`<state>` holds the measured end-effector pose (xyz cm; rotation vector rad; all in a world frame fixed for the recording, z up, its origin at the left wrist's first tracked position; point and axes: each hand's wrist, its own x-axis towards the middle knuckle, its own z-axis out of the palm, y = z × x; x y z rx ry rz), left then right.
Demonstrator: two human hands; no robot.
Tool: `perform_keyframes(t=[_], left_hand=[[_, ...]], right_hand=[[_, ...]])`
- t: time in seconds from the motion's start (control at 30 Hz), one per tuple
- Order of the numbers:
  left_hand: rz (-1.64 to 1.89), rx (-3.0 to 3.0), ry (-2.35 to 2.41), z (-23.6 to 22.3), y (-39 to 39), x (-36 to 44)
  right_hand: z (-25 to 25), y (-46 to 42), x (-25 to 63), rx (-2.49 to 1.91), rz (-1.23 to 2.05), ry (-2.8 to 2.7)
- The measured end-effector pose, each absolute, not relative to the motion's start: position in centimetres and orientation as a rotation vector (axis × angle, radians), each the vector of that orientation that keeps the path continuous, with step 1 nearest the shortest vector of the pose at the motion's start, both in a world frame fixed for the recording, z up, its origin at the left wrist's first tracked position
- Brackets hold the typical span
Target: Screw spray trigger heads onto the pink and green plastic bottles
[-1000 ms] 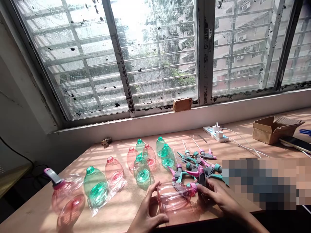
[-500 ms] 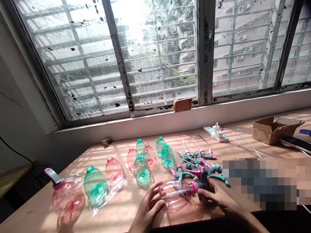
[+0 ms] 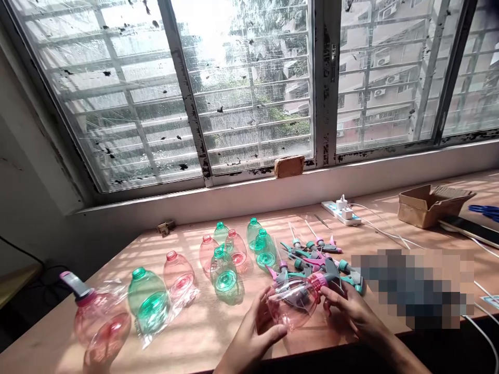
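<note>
Okay, nearest on my feed: two hands at the front edge of the counter. My left grip is wrapped round the base end of a clear pink bottle, thumb in front. My right grip is clasped on the grey spray head, by the pink collar on the bottle's neck; some fingers hidden. Bottle tilted on its side between the two, neck to the right; can't tell if it touches the counter.

Front left: a capped pink bottle, upright, spray top on. Just right of it, an upright green bottle with crumpled plastic wrap beside it, then a pink one a bit further back.

Right behind my grips: loose spray heads heaped together, pink, teal and grey, some with straws sticking out. Right of those, a pixelated patch, contents unreadable.

Mid-counter, left of the heap: six open-necked bottles, four green, two pink, all upright.

Further back: small metal piece at left; power strip with two white plugs; cardboard box, dark flat device and blue scissors at right.

Farthest: brown block on the sill, against the barred, speckled window.
</note>
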<state>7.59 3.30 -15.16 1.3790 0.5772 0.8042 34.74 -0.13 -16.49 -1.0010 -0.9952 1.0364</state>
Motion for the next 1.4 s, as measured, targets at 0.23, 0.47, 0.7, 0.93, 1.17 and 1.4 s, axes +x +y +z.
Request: perform_keyframes(t=[0.23,0.47,0.7,0.93,1.17,1.4], left_hand=[[0.9,1.362,0.66,-15.8,3.5,7.0],[0.895,1.38,0.693,-16.2,3.5,6.7],[0.948,1.396,0.706,-16.0,3.6,6.5],[0.945,1.433,0.734,-16.2,3.6,6.6],[1.02,1.394,0.656,-17.1,4.0,6.5],[1.003,1.346,0.607,-17.9,4.4,6.3]], right_hand=[[-16.5,-0.3,34.8,-0.988,1.039,-1.066],[-16.1,-0.5,34.9,-1.01,1.056,-1.135],[-16.2,-0.4,34.9,-1.018,1.058,-1.12],[-16.5,-0.4,34.7,-1.041,1.116,-1.007],[-16.2,-0.5,34.6,-1.018,1.035,-1.027],[-16.6,-0.3,34.8,-0.985,1.047,-1.011]])
